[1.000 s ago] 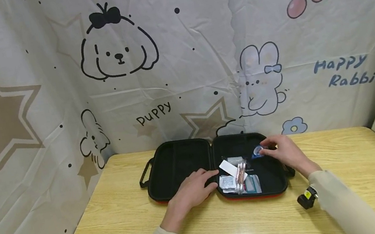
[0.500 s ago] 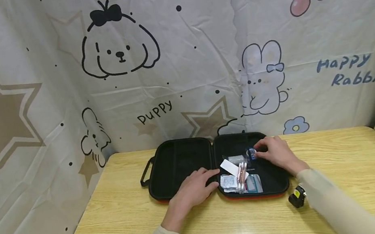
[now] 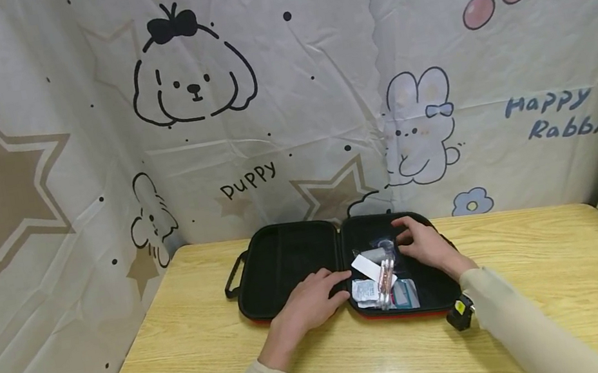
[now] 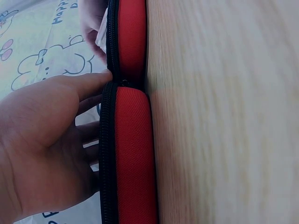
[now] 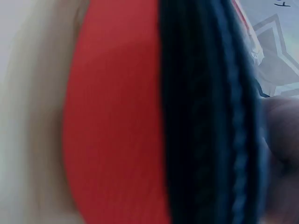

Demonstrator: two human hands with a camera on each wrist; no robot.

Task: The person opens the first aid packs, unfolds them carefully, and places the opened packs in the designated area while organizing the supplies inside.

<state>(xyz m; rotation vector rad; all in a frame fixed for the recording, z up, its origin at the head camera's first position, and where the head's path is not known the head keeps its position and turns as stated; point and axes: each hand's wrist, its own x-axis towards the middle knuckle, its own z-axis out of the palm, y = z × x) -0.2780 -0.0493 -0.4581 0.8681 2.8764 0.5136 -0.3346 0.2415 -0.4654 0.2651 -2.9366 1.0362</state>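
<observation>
An open zip case [image 3: 433, 289], black inside and red outside, lies flat with both halves spread. My left hand [image 3: 310, 302] rests at its middle hinge, fingers extended; in the left wrist view its thumb touches the zipped edge. My right hand [image 3: 425, 243] is over the right half, thumb and forefinger parted, beside a small clear-and-blue packet with a ring shape [image 3: 385, 244]. Around that packet lie a grey roll in clear wrap [image 3: 373, 256], a white card [image 3: 366, 266], a bundle of cotton swabs [image 3: 387, 283], a white printed packet [image 3: 364, 291] and a teal-edged packet [image 3: 406, 293].
A carry handle [image 3: 231, 279] sticks out from the case's left side. The wooden table [image 3: 552, 264] ends at a printed cloth backdrop [image 3: 276, 118]. In the right wrist view the case's red side [image 5: 117, 121] fills most of the picture.
My right hand moved left with the blue ring packet and let go of it beside the grey roll, its fingers now parted. The left hand stayed in place.
</observation>
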